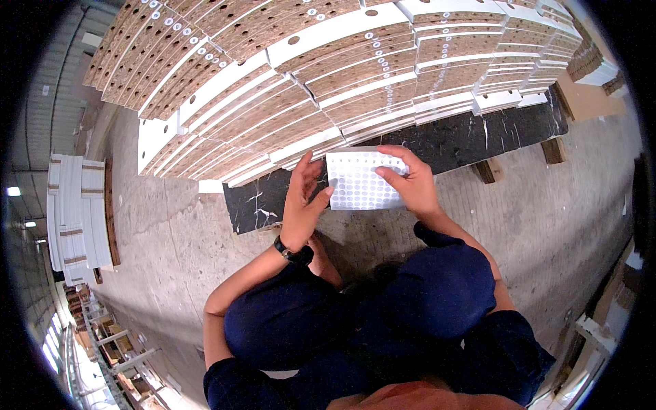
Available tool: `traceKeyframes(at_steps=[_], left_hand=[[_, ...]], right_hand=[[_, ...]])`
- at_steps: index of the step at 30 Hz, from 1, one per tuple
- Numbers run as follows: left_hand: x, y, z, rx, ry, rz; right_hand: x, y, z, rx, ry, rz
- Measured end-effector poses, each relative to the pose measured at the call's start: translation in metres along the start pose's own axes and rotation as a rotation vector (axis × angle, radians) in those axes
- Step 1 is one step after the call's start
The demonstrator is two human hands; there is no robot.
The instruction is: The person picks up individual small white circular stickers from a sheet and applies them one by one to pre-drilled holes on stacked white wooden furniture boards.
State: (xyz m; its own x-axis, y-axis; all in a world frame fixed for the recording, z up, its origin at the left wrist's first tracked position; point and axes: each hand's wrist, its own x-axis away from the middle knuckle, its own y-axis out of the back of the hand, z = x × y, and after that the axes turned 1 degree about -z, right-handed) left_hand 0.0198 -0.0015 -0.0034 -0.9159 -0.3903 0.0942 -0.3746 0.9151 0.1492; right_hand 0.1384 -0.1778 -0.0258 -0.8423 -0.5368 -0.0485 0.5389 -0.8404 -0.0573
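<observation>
My right hand (415, 183) grips a white sheet of round stickers (362, 188) at its right side, thumb on top and fingers along the far edge. Rows of pale grey dots cover the sheet. At the sheet's left edge is my left hand (304, 205), its fingers apart and slightly bent. Its thumb tip is close to the edge; whether it touches cannot be made out. Just beyond both hands rise stacked particleboard panels (369, 75) with white edges and drilled holes. Small round white stickers (383, 68) run in lines across several panels.
The stack rests on a black marble-patterned board (437, 140) with wooden blocks (488, 171) under it. White panels (76, 212) stand piled at the left. Racking (113, 342) is at lower left. Brown cardboard (593, 96) lies at the far right. The floor (164, 239) is concrete.
</observation>
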Motion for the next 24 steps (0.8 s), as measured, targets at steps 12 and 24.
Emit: traceKeyframes(at_steps=[12,24], left_hand=[[0.0054,-0.0081,-0.0076,0.016,-0.033,-0.013],[0.0031,-0.0075,-0.0047,-0.211,-0.091,-0.108]], right_hand=[[0.0017,-0.0059,0.0068,0.145,0.022,0.238],[0.0003,-0.0072,0.0035,0.333,0.175,0.175]])
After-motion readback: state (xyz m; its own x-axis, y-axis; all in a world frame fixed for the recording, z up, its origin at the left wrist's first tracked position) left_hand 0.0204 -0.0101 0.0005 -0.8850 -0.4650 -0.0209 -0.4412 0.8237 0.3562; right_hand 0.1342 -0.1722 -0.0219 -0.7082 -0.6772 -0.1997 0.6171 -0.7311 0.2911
